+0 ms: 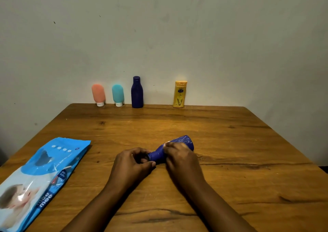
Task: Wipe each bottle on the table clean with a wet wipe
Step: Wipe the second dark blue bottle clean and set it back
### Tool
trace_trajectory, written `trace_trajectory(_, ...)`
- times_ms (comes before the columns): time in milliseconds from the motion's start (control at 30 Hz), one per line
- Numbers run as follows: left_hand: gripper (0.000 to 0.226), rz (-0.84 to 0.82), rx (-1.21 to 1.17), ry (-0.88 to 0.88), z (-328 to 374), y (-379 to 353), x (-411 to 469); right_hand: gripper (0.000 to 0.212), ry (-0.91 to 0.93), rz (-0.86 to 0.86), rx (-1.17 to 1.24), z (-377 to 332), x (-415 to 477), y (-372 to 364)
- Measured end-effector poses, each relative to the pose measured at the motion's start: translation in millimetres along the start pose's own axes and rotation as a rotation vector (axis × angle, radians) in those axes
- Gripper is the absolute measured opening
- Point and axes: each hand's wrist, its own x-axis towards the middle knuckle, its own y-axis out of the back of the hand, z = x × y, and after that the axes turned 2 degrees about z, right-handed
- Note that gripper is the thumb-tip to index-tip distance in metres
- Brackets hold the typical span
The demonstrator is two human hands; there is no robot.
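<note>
Blue bottle (183, 141): lying on worktop (230, 143), left hand (131, 162) fingers gripping cap end, right hand (179, 155) fingers curled round body. Coral tube (98, 93), teal tube (117, 94), navy bottle (137, 93), yellow bottle (180, 95) standing at rear, likely pending

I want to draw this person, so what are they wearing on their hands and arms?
Nothing that shows. The left hand and right hand are bare: no gloves, no rings visible. The left forearm and right forearm are bare too, with no sleeves, watch or bracelets in view.
</note>
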Motion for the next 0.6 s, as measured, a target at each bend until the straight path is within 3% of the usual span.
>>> trace_trajectory(100, 0.033, -0.011, 0.024, -0.013, 0, 0, 1, 0.030, -0.217, 0.096, -0.001, 33, 12, 10)
trace_trajectory(333, 0.032, -0.020, 0.016, 0.002, -1, 0, 2, 0.031, -0.031, 0.005, 0.053, 3, 0, 2)
trace_trajectory(500, 0.032, -0.027, 0.034, 0.005, 2, 0, 2, 0.021, -0.273, 0.118, 0.047, 45, 14, 9)
trace_trajectory(600, 0.031, -0.029, 0.019, 0.009, 2, 0, 2, 0.019, -0.245, 0.088, 0.023, 37, 10, 6)
